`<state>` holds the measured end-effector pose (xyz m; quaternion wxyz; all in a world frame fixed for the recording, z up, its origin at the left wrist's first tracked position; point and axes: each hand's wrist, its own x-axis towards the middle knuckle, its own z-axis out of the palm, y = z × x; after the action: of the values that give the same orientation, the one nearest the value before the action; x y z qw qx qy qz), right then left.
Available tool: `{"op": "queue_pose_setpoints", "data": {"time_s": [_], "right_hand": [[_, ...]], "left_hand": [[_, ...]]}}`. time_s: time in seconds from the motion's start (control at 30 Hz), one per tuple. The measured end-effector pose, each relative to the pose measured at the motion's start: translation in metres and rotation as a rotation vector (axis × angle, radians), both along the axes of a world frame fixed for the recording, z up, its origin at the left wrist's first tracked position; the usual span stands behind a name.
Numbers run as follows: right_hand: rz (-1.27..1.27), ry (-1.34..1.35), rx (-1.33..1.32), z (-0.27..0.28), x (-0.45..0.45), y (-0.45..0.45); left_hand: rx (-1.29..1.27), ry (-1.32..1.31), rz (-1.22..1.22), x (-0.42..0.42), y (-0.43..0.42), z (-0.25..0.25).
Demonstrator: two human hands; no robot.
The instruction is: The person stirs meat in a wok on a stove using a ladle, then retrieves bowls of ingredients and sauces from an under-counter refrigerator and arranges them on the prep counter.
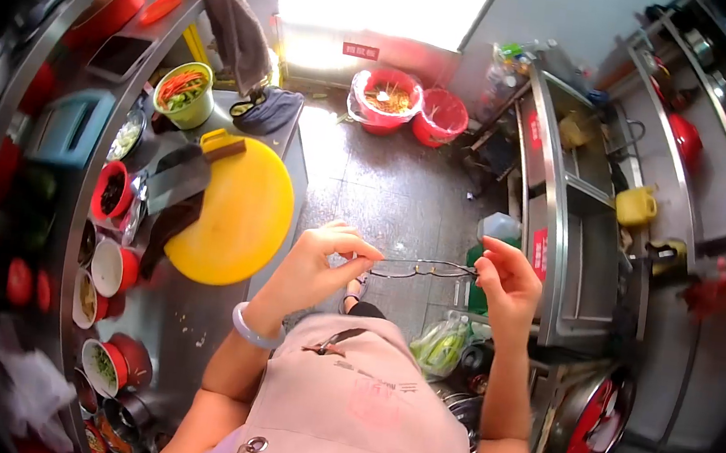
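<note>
Pale pink apron (362, 388) cloth fills the lower middle, nearest the camera, with printed lettering and metal rings at its top corners. Beyond it, both hands are raised in front of the body, above the floor (367, 187). Between them runs a thin, dark, wavy band (416, 272), too fine to identify surely. The left hand (333, 257) pinches one end between thumb and fingertips, a pale bangle (259, 327) round its wrist; the right hand (507, 283) pinches the other end in the same narrow way.

To the left, on a steel counter (177, 362), lies a round yellow cutting board (247, 222), with a cleaver (177, 189) across its left edge. Near the board's top stands a light green tub (192, 121) of shredded orange and green vegetables. Two red buckets (384, 121) sit near the bright window, the left one holding food scraps. Right of the hands stands a steel sink unit (553, 194), with bagged greens (441, 347) below the right hand
</note>
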<state>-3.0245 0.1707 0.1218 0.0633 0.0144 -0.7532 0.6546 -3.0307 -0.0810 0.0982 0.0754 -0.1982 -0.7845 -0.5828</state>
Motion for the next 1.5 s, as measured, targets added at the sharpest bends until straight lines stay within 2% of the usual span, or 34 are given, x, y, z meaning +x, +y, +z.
{"op": "queue_pose_setpoints", "data": {"time_s": [0.07,0.17,0.23,0.3,0.33,0.4,0.43,0.57,0.63,0.77,0.9,1.13,1.27,1.33,1.43,1.5], "right_hand": [[0.267,-0.267,0.148,0.002,-0.068,0.013],[0.567,-0.468,0.167,0.006,-0.158,0.017],[0.656,-0.44,0.307,0.026,-0.209,0.01],[0.655,-0.375,0.436,0.054,-0.259,0.007],[0.632,-0.35,0.505,0.061,-0.279,0.01],[0.568,-0.374,0.598,0.084,-0.317,0.011],[0.556,-0.305,0.637,0.091,-0.334,0.008],[0.597,-0.238,0.741,0.122,-0.395,-0.007],[0.642,-0.261,0.748,0.12,-0.426,-0.016],[0.77,-0.331,0.705,0.103,-0.492,-0.035],[0.895,-0.281,0.721,0.093,-0.564,-0.054],[1.111,0.004,0.884,0.058,-0.666,-0.105],[1.198,0.082,1.021,0.05,-0.7,-0.144],[1.238,0.202,1.081,0.054,-0.712,-0.16],[1.325,0.197,1.18,0.059,-0.73,-0.201],[1.358,0.237,1.18,0.039,-0.743,-0.235]], "left_hand": [[0.018,-0.274,-0.077,-0.047,-0.005,-0.015],[0.074,-0.44,-0.092,-0.119,-0.009,-0.033],[0.086,-0.525,-0.102,-0.155,-0.008,-0.035],[0.328,-0.76,-0.168,-0.202,-0.007,-0.029],[0.331,-0.768,-0.178,-0.23,-0.008,-0.032],[-0.023,-0.676,-0.412,-0.294,-0.01,-0.037],[-0.069,-0.589,-0.506,-0.321,-0.003,-0.048],[-0.38,-0.616,-0.69,-0.401,0.015,-0.039],[-0.51,-0.631,-0.657,-0.43,0.012,-0.033],[-0.653,-0.6,-0.601,-0.487,0.002,-0.057],[-0.575,-0.537,-0.438,-0.542,-0.012,-0.064],[-0.451,-0.46,-0.178,-0.622,-0.039,-0.053],[-0.421,-0.447,-0.081,-0.645,-0.056,-0.067],[-0.386,-0.383,-0.01,-0.656,-0.065,-0.063],[-0.383,-0.296,0.064,-0.673,-0.089,-0.078],[-0.373,-0.336,0.084,-0.683,-0.114,-0.092]]}}
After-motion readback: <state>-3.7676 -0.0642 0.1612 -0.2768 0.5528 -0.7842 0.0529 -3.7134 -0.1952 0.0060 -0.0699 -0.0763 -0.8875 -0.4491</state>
